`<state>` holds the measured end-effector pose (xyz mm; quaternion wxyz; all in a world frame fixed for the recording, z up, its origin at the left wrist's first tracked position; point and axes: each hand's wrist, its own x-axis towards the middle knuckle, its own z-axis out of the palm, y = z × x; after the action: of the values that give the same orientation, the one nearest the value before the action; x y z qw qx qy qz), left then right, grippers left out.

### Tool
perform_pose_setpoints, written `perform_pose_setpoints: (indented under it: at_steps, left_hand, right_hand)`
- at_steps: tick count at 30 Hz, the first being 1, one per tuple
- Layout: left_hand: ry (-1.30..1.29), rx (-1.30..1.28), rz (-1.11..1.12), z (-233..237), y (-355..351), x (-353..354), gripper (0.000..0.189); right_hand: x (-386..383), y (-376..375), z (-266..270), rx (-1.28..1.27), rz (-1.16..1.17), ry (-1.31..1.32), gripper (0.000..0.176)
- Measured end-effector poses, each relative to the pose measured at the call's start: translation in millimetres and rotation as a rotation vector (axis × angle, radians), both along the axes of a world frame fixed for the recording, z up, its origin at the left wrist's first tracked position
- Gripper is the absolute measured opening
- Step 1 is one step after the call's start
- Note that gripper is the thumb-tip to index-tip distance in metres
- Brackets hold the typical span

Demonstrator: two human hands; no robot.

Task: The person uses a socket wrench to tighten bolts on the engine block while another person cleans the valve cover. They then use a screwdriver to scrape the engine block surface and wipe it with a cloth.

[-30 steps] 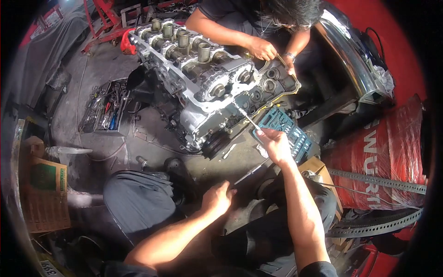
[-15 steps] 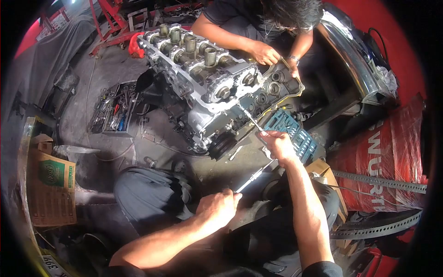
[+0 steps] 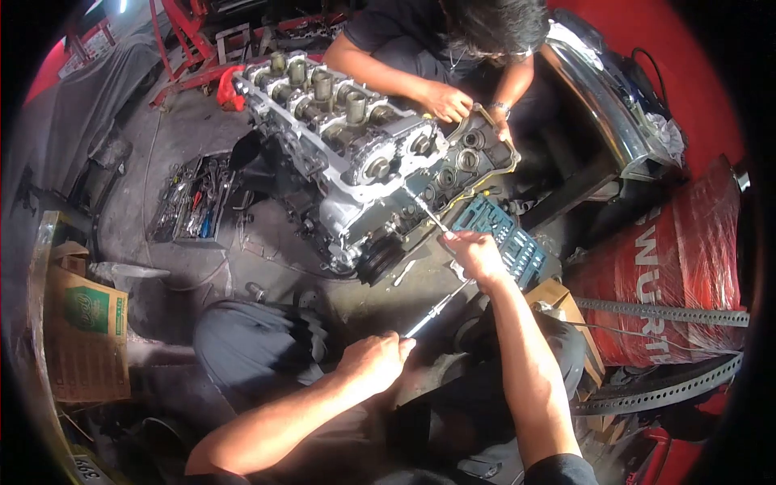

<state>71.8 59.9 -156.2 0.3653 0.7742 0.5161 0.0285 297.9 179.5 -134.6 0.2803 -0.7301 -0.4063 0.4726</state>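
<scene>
My left hand [image 3: 373, 365] is closed around the lower end of a long-handled socket wrench [image 3: 436, 310], whose silver shaft slants up and right to my right hand. My right hand [image 3: 480, 259] is wrapped over the wrench's head and the near end of a slim extension bar [image 3: 427, 212]; the joint between them is hidden under my fingers. The bar's far end meets the front of the engine [image 3: 356, 153], just below its two camshaft sprockets [image 3: 378, 167]. What sits on the bar's tip is too small to make out.
Opposite me, a co-worker's hands [image 3: 449, 103] hold a cover with a yellowish rim [image 3: 511, 166]. A teal socket case [image 3: 517, 250] lies open beyond my right hand. Left of the engine stands a tool tray [image 3: 212, 233]; a cardboard box [image 3: 85, 339] and a red wrapped drum [image 3: 679, 283] flank me.
The whole view has shifted slightly, so the engine and tools appear a little further left. Both my hands keep their grip, and the wrench and bar hold nearly the same angle.
</scene>
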Motion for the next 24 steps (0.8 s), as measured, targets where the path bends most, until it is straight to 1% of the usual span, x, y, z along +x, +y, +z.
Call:
perform_pose_setpoints:
  at_steps: [2,3,5,8,9,10,11,14,16,17,20,24]
  left_hand:
    - [-0.015,-0.069,0.035,-25,4,-1,0.038]
    - [-0.021,-0.086,0.06,-35,7,1,0.038]
    - [-0.056,-0.148,0.126,-67,10,6,0.042]
    - [-0.196,-0.052,0.156,-120,2,7,0.035]
    - [-0.25,-0.021,0.177,-129,-2,7,0.034]
    - [-0.268,-0.057,0.19,-132,-4,5,0.034]
    - [-0.28,-0.089,0.203,-135,-6,2,0.034]
    - [-0.313,-0.142,0.237,-159,-10,-6,0.037]
    - [-0.321,-0.152,0.276,-148,-10,-6,0.039]
    - [-0.31,-0.192,0.287,-143,-10,-6,0.042]
    - [-0.304,-0.327,0.325,-132,-3,-6,0.041]
    - [-0.285,-0.185,0.333,-138,2,-10,0.04]
  right_hand:
    - [10,0,-32,0.121,0.032,-0.002,0.034]
    - [17,2,-52,0.25,0.093,-0.05,0.039]
    - [16,-7,-52,0.287,0.077,-0.083,0.04]
    - [16,-34,-59,0.245,0.059,-0.159,0.039]
    - [10,-45,-52,0.226,0.069,-0.187,0.039]
    - [2,-54,-46,0.213,0.082,-0.212,0.039]
    - [-6,-60,-44,0.266,0.089,-0.243,0.037]
    - [-23,-63,-41,0.264,0.105,-0.201,0.036]
    - [-28,-61,-43,0.287,0.108,-0.219,0.036]
    - [-29,-59,-42,0.299,0.108,-0.233,0.036]
    - [-34,-53,-35,0.296,0.117,-0.243,0.037]
    - [-40,-47,-48,0.357,0.085,-0.231,0.039]
